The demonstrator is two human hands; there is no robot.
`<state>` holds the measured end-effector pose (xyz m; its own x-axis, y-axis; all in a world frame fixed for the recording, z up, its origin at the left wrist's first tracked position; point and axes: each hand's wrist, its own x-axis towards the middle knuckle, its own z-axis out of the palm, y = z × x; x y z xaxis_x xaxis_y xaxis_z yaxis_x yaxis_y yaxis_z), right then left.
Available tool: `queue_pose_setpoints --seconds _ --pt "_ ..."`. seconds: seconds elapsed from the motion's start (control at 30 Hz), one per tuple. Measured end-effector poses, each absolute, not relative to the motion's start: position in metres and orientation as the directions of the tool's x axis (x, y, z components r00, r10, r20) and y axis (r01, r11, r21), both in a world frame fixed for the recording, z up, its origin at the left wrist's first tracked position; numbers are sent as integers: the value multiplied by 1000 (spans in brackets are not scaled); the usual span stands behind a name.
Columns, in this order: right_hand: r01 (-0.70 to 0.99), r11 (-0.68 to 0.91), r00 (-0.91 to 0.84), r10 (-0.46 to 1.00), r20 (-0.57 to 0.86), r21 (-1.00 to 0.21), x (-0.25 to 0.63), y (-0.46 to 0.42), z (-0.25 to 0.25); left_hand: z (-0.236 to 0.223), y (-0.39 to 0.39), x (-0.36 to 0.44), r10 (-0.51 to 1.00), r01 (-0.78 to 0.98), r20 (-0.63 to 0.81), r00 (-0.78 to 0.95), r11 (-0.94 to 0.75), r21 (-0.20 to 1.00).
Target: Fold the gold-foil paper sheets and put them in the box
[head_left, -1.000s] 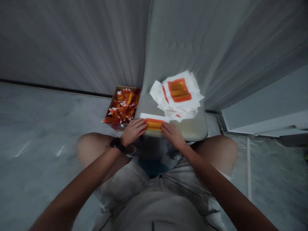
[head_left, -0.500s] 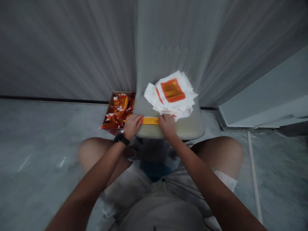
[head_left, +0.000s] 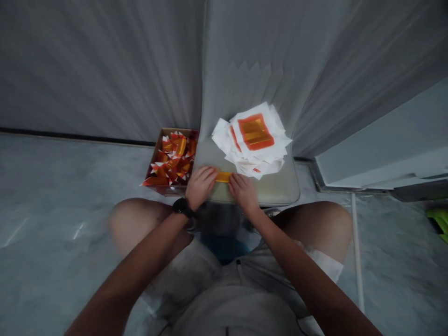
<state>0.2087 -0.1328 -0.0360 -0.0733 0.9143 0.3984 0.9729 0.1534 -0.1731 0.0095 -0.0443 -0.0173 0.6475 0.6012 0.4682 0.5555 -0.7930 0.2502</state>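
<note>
A narrow strip of folded gold-and-orange paper (head_left: pixel 223 177) lies at the front of the chair seat, spanning the gap between my hands. My left hand (head_left: pixel 201 186), with a black watch on its wrist, is closed on the strip's left end. The right end is pinched by my right hand (head_left: pixel 244 191). Just beyond, a fanned stack of white paper sheets (head_left: pixel 255 133) rests on the seat; the top sheet bears an orange square with a gold centre. My fingers hide both ends of the strip.
Left of the seat, a box (head_left: pixel 159 148) on the floor holds many folded orange, gold and white papers. The grey chair (head_left: pixel 276 189) stands against a curtain (head_left: pixel 105 70). A white panel (head_left: pixel 385 140) is at right, and a green object (head_left: pixel 439 221) lies at the far right edge.
My hands have come closer together, the left one moving right, and less of the strip shows between them. The view has shifted slightly; the green object now shows at the right.
</note>
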Motion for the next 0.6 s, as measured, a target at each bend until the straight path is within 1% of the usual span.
queue_pose_setpoints --seconds 0.1,0.2,0.3,0.37,0.43,0.5,0.6 --pt "970 149 -67 923 380 -192 207 -142 -39 -16 -65 7 579 531 357 733 -815 230" --pt "967 176 -101 928 360 -185 210 -147 -38 -18 -79 3 626 588 286 725 -779 215" --pt "970 177 -121 946 302 -165 214 -140 -28 -20 -74 1 677 620 316 665 -736 272" --pt "982 124 -85 964 252 -143 214 -131 -16 -18 -61 -1 699 612 362 616 -715 338" --pt "993 43 -16 972 236 -110 213 -121 -2 -16 -46 0 708 599 410 575 -706 378" --pt "997 1 18 969 247 -78 211 -115 10 -14 -34 2 688 580 449 570 -724 373" --pt "997 53 -36 963 267 -59 211 -113 17 -14 -30 5 663 554 474 580 -747 366"
